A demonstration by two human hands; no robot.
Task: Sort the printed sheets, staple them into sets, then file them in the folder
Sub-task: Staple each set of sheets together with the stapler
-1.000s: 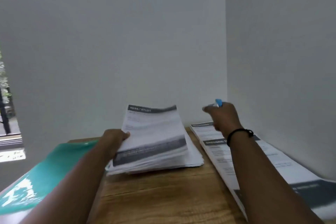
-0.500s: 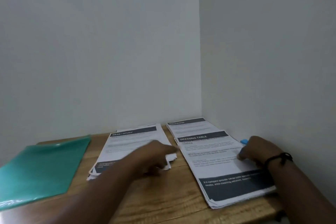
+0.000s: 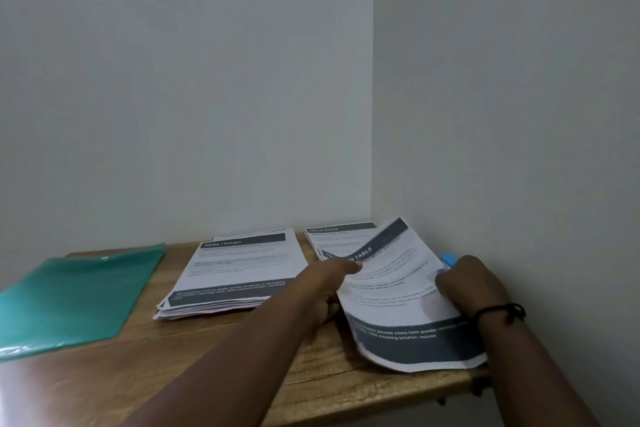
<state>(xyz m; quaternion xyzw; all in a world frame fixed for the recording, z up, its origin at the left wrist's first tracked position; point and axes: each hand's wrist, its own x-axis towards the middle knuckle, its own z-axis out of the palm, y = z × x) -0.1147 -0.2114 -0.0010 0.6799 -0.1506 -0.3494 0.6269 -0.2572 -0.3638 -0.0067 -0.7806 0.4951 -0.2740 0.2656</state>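
Change: your left hand (image 3: 323,282) left the desk stack (image 3: 235,270) and joined the right hand (image 3: 467,282).
Grip: both pinched the dressing-table set (image 3: 401,302), lifted between them.
Meaning: probably squaring for stapling.

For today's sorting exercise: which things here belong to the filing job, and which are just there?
Job: DESK / STUDY stack; MULTI-ROOM stack; DRESSING TABLE set, held by both hands; green folder.
Just there: wooden table; black wristband; unidentifiable blue object.

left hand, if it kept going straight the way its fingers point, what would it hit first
Probably the MULTI-ROOM stack behind the curled DRESSING TABLE sheets that the left hand already grips; beyond that, the back wall. Depth is uncertain.
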